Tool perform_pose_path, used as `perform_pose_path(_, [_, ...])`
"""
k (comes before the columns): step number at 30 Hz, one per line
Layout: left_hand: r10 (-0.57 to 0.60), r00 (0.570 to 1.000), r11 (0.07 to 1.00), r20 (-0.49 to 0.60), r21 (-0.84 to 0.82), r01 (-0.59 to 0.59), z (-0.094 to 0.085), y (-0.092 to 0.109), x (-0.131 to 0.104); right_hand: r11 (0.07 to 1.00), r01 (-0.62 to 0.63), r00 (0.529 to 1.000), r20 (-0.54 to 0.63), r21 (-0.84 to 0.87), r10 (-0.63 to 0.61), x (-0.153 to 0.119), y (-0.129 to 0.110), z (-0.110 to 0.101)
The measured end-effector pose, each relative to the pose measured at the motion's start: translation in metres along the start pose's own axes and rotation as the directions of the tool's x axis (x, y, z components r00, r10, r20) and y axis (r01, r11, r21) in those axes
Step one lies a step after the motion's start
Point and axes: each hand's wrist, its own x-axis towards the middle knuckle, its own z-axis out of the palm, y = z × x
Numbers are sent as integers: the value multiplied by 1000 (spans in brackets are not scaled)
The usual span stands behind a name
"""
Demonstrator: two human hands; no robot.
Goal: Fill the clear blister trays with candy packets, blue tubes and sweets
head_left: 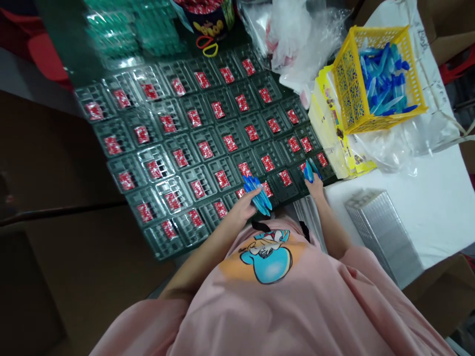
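Note:
My left hand (247, 206) is closed around a bunch of blue pen-like plastic pieces (257, 195), fanned side by side over the near edge of the dark table. To its right, my right hand (315, 187) grips a smaller bunch of blue pieces (308, 171) above the trays at the near right corner. Beneath and beyond both hands lie rows of clear plastic trays (196, 174), each with small compartments. A red patterned packet (229, 143) rests in nearly every tray. The pieces' exact kind is too small to make out.
A yellow basket (351, 99) of blue pieces stands at the right on yellow printed packaging (326, 118). Stacked clear trays (384, 232) sit on the white table. Scissors (208, 45), a tub (210, 22), plastic bags (293, 34) and green packs (111, 29) line the far side.

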Motion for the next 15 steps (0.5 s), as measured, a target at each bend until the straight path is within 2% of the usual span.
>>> perform_pose_path(7, [-6, 1000, 999, 1, -37, 6, 2, 3, -3, 993, 114, 992, 55, -28, -112, -7, -4, 23])
perform_pose_path(11, [-1, 1000, 999, -7, -36, 1, 1, 2, -1, 986, 161, 987, 4, -30, -161, -7, -9, 33])
perform_pose_path(15, [3, 1000, 1000, -1, -2, -3, -9, 1, 2, 980, 197, 979, -68, 33, -194, -6, -7, 39])
